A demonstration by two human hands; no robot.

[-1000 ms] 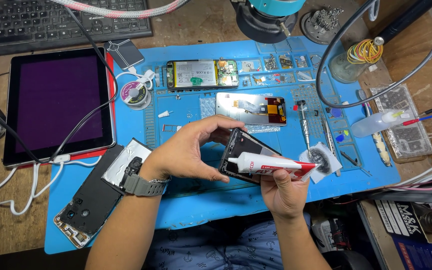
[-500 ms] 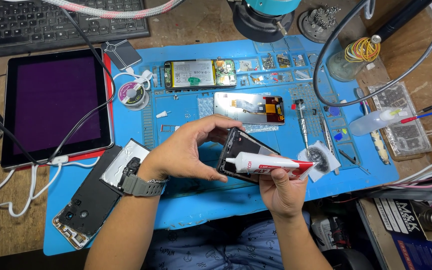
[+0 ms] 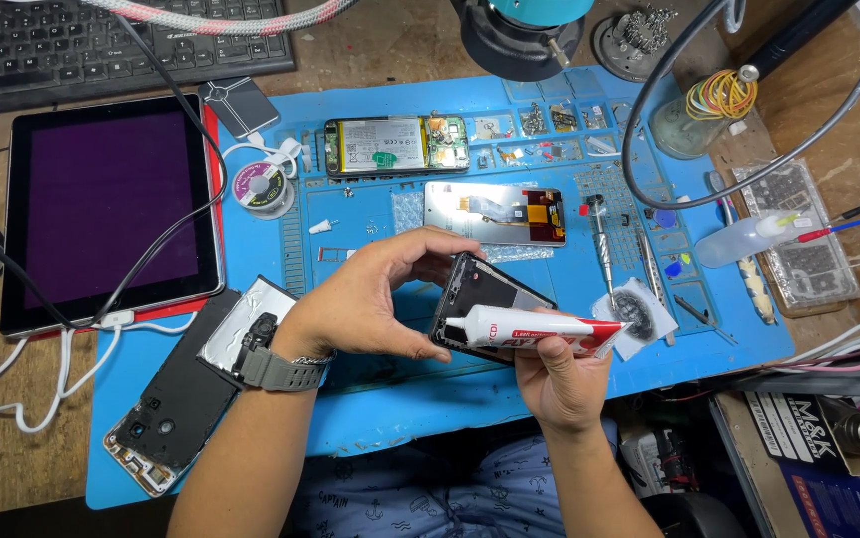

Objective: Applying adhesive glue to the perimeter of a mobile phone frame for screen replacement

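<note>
Blue matting point(image 3: 430, 418) is covering the bench, and at the centre of the frame the person is holding a dark phone frame point(image 3: 490, 299) tilted above it. Their left hand point(image 3: 375, 299) is clamped around the frame's left edge, thumb beneath and fingers curled over the top. Their right hand point(image 3: 560, 379) is gripping a white glue tube point(image 3: 540, 331) with a red end, lying nearly level, its nozzle touching the frame's lower left edge. Doing this well seems to call for a light, even squeeze, a thin unbroken bead kept to the rim, and a steady frame turned to meet the nozzle, so nothing is straying inward. Just right of the tube, a small white pad point(image 3: 637, 314) is lying on the mat. A bare screen panel point(image 3: 495, 212) and an opened phone point(image 3: 397, 145) are sitting above centre, a tablet point(image 3: 111, 204) at the left, and a back cover point(image 3: 176, 408) at lower left.
</note>
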